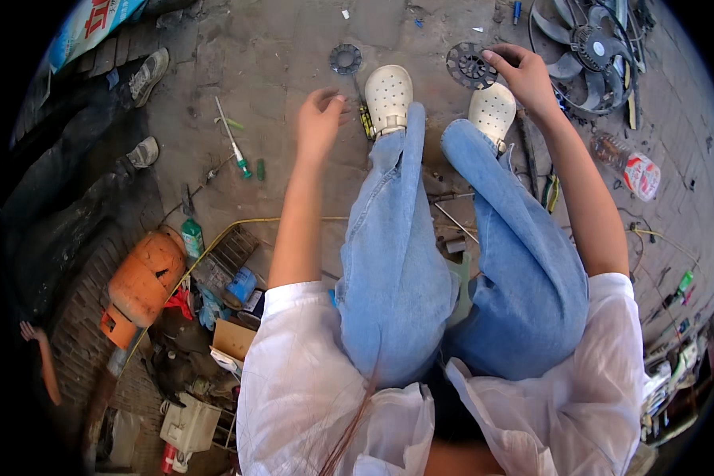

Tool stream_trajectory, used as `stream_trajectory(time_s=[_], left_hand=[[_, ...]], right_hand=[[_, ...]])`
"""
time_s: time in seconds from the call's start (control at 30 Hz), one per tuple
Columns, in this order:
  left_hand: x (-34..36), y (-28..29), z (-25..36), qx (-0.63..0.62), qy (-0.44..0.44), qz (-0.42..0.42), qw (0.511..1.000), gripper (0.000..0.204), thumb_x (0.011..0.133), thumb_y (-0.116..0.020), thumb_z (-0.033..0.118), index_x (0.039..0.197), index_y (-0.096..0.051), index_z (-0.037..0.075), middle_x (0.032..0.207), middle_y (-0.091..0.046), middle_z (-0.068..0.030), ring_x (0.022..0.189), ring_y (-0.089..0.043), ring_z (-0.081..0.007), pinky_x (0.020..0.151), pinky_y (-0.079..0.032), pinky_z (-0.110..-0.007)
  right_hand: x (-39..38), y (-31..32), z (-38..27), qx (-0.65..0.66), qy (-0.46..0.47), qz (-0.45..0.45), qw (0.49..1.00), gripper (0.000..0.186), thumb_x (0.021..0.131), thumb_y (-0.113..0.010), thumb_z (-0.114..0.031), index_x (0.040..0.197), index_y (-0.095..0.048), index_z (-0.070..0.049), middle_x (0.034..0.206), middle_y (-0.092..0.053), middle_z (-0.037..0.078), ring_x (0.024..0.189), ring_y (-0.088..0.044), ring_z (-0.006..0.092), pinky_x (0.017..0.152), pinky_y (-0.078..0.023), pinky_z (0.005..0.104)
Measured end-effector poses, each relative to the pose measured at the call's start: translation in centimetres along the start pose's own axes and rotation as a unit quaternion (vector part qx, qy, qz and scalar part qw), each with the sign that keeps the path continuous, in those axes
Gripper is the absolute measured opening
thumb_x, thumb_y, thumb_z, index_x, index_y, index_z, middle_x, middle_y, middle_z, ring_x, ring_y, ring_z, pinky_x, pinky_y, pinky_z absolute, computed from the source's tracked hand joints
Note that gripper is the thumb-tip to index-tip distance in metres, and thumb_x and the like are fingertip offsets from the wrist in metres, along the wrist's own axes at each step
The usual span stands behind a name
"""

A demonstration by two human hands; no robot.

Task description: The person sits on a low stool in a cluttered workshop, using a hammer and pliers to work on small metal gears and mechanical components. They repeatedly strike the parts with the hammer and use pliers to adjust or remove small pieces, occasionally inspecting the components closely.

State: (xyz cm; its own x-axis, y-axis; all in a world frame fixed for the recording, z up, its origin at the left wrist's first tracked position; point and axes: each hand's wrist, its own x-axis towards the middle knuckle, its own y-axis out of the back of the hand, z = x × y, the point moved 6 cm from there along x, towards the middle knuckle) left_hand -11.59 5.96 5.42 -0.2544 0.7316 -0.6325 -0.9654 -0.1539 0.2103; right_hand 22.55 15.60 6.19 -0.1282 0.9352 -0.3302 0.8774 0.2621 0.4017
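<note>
white shirt (317, 365) fills the near view, denim legs (397, 262) reaching out beyond it. just past the right shoe (493, 111) is a dark slotted disc (470, 67) — round, so no long axis to line up. the right hand (523, 78) is nearer: thumb and fingertips sit at its upper right rim, the disc spreading leftward and below; whether they pinch or merely touch, i cannot tell. the left hand (321, 123) hovers well apart, fingers loosely bent, holding nothing — a smaller dark ring (345, 49) lies beyond it.

Open paving (422, 38) lies between the ring (345, 70) and the slotted disc (471, 66); the fan (593, 49) bars rightward passage.
</note>
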Motion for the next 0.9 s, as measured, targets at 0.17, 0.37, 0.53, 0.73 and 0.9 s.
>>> stream_trajectory(time_s=[0.17,0.37,0.53,0.73,0.9], left_hand=[[6.3,-2.3,-9.8,0.343,-0.012,0.063,0.937,0.028,0.08,-0.068,0.017,0.101,-0.061,-0.001,0.091,-0.07,-0.0157,0.089,-0.067,-0.0295,0.077,-0.053,-0.039],[6.2,-4.3,-12.2,0.382,-0.071,0.061,0.919,0.037,0.078,-0.069,0.013,0.11,-0.053,0.001,0.109,-0.057,-0.0187,0.101,-0.058,-0.0364,0.084,-0.048,-0.045],[6.7,-3.6,-15.1,0.345,-0.048,0.078,0.934,0.039,0.078,-0.07,0.013,0.112,-0.054,0.001,0.112,-0.058,-0.0193,0.106,-0.056,-0.0373,0.089,-0.047,-0.045],[6.8,-3.7,-16.3,0.362,-0.044,0.091,0.927,0.042,0.078,-0.071,0.018,0.112,-0.055,-0.001,0.11,-0.06,-0.0202,0.105,-0.057,-0.0372,0.089,-0.047,-0.044],[6.4,-3.6,-15.6,0.359,-0.031,0.078,0.929,0.044,0.077,-0.073,0.02,0.11,-0.056,-0.002,0.108,-0.061,-0.0198,0.102,-0.058,-0.0372,0.086,-0.047,-0.044]], right_hand=[[3.9,-5.8,8.6,-0.11,-0.027,-0.092,0.989,0.032,0.086,-0.069,-0.028,0.101,-0.07,0.001,0.091,-0.071,0.014,0.084,-0.067,0.0218,0.078,-0.051,0.0328],[6.5,-11.0,13.0,-0.118,-0.055,-0.278,0.952,0.022,0.084,-0.069,-0.021,0.093,-0.071,-0.001,0.073,-0.069,0.008,0.063,-0.064,0.018,0.063,-0.051,0.0324],[8.0,-12.5,13.9,-0.127,-0.077,-0.359,0.921,0.02,0.083,-0.071,-0.019,0.095,-0.072,-0.002,0.078,-0.07,0.007,0.065,-0.064,0.0161,0.064,-0.051,0.0315],[9.2,-12.4,15.7,-0.134,-0.122,-0.409,0.894,0.028,0.082,-0.074,-0.016,0.105,-0.07,-0.001,0.086,-0.071,0.007,0.077,-0.065,0.0149,0.072,-0.053,0.0317],[8.6,-12.3,15.7,-0.12,-0.113,-0.412,0.896,0.028,0.082,-0.074,-0.017,0.106,-0.071,-0.003,0.091,-0.071,0.006,0.081,-0.064,0.0142,0.077,-0.052,0.0301]])
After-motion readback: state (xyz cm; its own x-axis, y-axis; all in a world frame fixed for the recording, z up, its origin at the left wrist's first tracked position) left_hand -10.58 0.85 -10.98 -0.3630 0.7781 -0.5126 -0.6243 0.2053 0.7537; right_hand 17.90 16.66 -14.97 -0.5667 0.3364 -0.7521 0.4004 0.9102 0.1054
